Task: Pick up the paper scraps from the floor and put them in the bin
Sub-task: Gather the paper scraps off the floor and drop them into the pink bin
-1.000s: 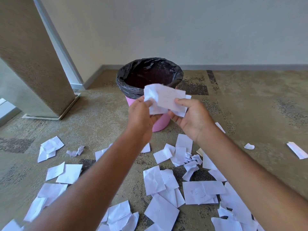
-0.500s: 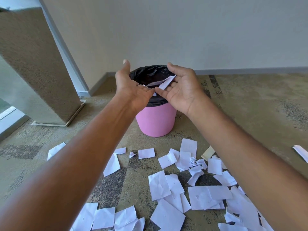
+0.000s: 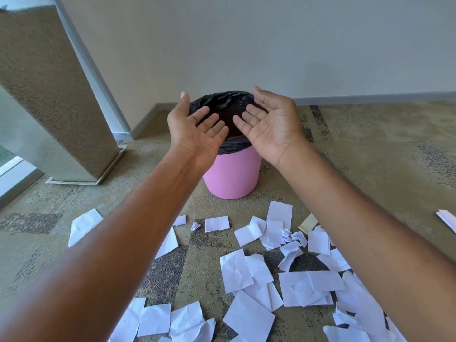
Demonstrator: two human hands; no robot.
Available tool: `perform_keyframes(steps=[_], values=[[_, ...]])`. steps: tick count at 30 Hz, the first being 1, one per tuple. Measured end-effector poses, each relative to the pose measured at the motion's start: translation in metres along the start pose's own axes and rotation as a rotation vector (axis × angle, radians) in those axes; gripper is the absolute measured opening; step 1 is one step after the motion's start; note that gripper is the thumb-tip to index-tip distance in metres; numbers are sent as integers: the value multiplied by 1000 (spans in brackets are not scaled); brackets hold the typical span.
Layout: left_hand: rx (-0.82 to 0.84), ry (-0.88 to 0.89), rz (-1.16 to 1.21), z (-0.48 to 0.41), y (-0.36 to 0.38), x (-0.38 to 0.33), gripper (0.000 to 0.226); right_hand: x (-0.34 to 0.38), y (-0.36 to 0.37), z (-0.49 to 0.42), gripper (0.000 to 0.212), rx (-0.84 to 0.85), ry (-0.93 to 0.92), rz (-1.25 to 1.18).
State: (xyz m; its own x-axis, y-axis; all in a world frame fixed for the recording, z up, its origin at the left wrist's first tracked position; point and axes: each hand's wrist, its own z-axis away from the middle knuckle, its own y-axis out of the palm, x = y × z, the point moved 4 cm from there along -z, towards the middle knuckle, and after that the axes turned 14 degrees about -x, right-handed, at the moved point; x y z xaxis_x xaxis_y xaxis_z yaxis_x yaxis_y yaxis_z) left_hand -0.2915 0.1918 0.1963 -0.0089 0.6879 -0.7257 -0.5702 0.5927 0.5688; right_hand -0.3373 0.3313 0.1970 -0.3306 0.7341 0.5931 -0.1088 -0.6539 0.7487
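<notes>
pink bin (image 3: 232, 176) | black liner (image 3: 222, 99), contents unseen | left hand (image 3: 197, 134) spread | right hand (image 3: 271, 127) spread

One pink bin (image 3: 232, 176), two hands, left hand (image 3: 197, 130) and right hand (image 3: 270, 127), one pillar (image 3: 56, 95), one cream scrap (image 3: 307, 222), and well over twenty white paper scraps (image 3: 235, 270), overlapping too much to count exactly.

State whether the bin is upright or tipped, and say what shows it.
Upright: the bin stands on its base on the carpet, with its black-lined mouth facing up.
</notes>
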Motion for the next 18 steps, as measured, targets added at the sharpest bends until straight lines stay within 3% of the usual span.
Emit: perform_keyframes(steps=[3,7,11,15,18], values=[[-4,53,-59,5,-9,12,54,5,-27,-5,26,-56,-102,65],[67,50,-332,10,-28,50,35,3,-84,-9,18,-170,-160,201],[83,-12,-641,2,-64,102,27,-14,-154,-16,13,-306,-108,342],[61,77,-953,-11,-106,147,16,-30,-212,-15,14,-418,-82,651],[69,160,-1105,-25,-131,178,28,-38,-237,-12,11,-448,-95,852]])
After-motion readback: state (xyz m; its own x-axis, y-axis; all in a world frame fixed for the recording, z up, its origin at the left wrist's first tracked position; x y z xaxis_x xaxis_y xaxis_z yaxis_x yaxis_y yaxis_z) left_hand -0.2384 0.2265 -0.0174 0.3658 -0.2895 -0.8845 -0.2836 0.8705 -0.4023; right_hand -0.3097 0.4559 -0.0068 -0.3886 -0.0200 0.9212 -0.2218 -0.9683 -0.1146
